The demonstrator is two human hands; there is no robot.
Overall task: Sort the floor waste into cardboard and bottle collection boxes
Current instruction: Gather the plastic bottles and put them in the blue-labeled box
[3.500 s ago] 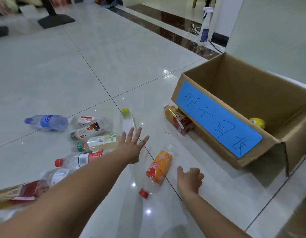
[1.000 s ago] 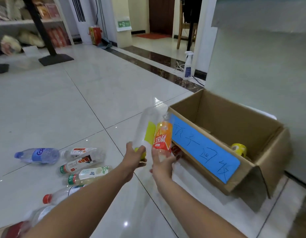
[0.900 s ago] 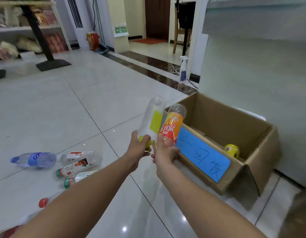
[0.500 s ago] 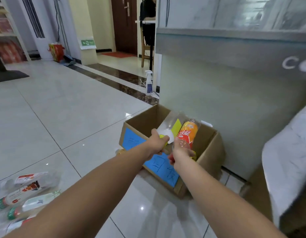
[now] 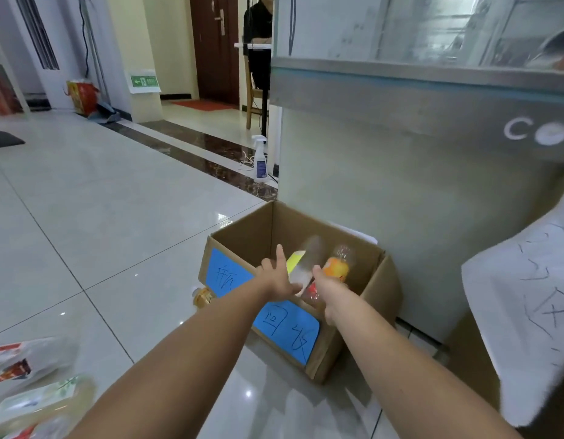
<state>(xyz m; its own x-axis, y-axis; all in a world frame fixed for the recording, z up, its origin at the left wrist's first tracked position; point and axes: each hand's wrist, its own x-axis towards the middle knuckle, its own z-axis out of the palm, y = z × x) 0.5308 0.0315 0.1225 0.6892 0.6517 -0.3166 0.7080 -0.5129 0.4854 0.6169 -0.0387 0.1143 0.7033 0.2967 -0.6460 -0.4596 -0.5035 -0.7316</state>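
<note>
An open cardboard box (image 5: 377, 288) with a blue handwritten label (image 5: 287, 326) stands on the tiled floor against a grey cabinet. Both my arms reach over its near rim. My left hand (image 5: 275, 277) has its fingers spread, and a blurred clear bottle with a yellow label (image 5: 306, 259) is just beyond them, above the box's inside. My right hand (image 5: 326, 288) is closed round the neck of an orange-label bottle (image 5: 337, 267); its red cap (image 5: 312, 289) shows below my thumb. Another bottle (image 5: 203, 296) lies on the floor beside the box's left front.
Several more bottles lie at the lower left (image 5: 30, 362) (image 5: 43, 403). A second box covered with white paper (image 5: 527, 312) is at the right. A spray bottle (image 5: 260, 160) stands by the cabinet (image 5: 401, 185) corner. A person sits in the far doorway (image 5: 258, 30).
I picked two bottles off the floor and carried them over the box. My left fingers have since spread off the yellow-label bottle, which is now blurred over the box.
</note>
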